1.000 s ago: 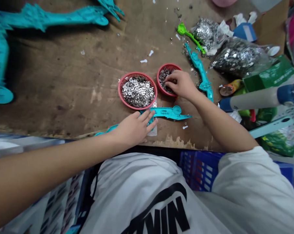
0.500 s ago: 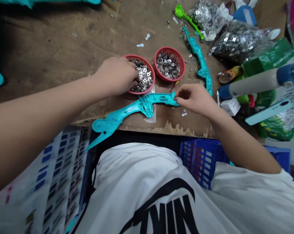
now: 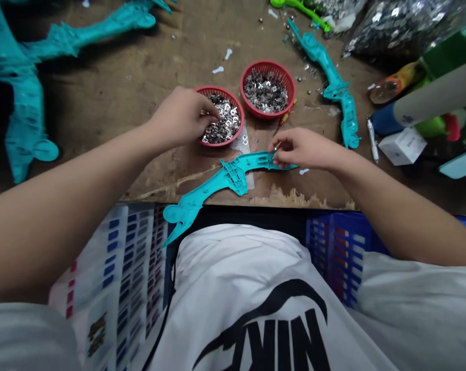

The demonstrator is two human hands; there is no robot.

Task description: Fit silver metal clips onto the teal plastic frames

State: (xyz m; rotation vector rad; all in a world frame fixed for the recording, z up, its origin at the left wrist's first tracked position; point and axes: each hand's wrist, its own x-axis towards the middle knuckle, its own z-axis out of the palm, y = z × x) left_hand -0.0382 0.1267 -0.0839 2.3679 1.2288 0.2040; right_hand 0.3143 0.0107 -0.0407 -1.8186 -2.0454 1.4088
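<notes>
A long teal plastic part [image 3: 217, 184] lies across the near edge of the wooden table [image 3: 113, 93], one end hanging over it. My right hand [image 3: 300, 149] pinches its right end, fingers closed on it. My left hand [image 3: 182, 116] reaches into the left red basket [image 3: 235, 108] of small silver metal pieces, fingers bunched among them; what they hold is hidden. A second red basket [image 3: 267, 93] of metal pieces stands just to the right.
More teal parts lie at the far left [image 3: 24, 113] and at the right [image 3: 333, 82]. Bags of metal pieces [image 3: 403, 23], a white box [image 3: 401, 147] and bottles crowd the right side. A blue crate [image 3: 333, 252] sits below the table edge.
The view has shifted down and the teal part now lies a little lower and more tilted. My left hand stays in the basket; my right hand stays at the part's end.
</notes>
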